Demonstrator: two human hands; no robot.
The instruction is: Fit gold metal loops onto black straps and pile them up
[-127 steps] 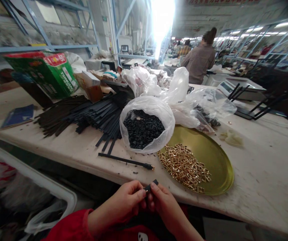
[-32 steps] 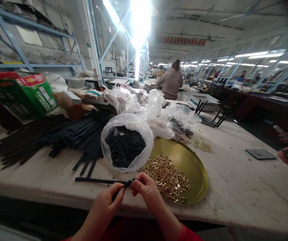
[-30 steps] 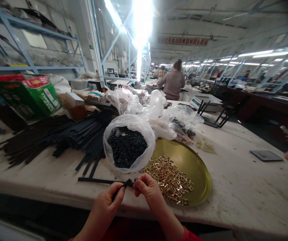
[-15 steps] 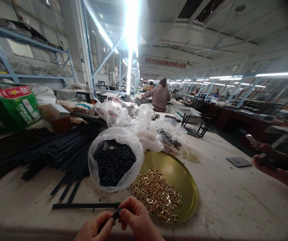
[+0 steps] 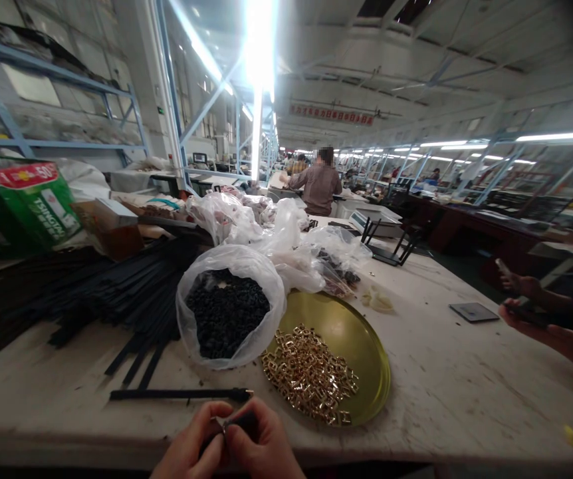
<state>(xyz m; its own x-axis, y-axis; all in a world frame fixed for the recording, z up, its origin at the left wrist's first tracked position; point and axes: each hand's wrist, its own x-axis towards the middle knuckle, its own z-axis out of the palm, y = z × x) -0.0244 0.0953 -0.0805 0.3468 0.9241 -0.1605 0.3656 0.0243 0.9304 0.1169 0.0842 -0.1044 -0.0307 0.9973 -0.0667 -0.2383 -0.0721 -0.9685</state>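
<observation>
My left hand (image 5: 194,444) and my right hand (image 5: 261,439) meet at the table's front edge, both with fingers closed on a dark strap (image 5: 242,420). A small metallic glint shows between my fingertips. Just beyond them lies another dark strap (image 5: 177,394) with a gold buckle at its right end. The round gold tray (image 5: 371,359) holds a heap of gold buckles (image 5: 309,376). Left of the tray, an open plastic bag (image 5: 261,266) is full of small black pieces (image 5: 227,313). Many dark straps (image 5: 131,286) are piled at the left.
Clear plastic bags (image 5: 286,239) lie behind the tray. A green package (image 5: 27,206) and a cardboard box (image 5: 110,229) stand at the left. Another person's hands (image 5: 540,319) hold phones at the right, near a flat grey device (image 5: 473,312). A person (image 5: 320,183) stands farther back.
My hands have moved slightly nearer the front edge, and the strap between them is now folded up at the right hand. The buckle on the lying strap's right end has come into view.
</observation>
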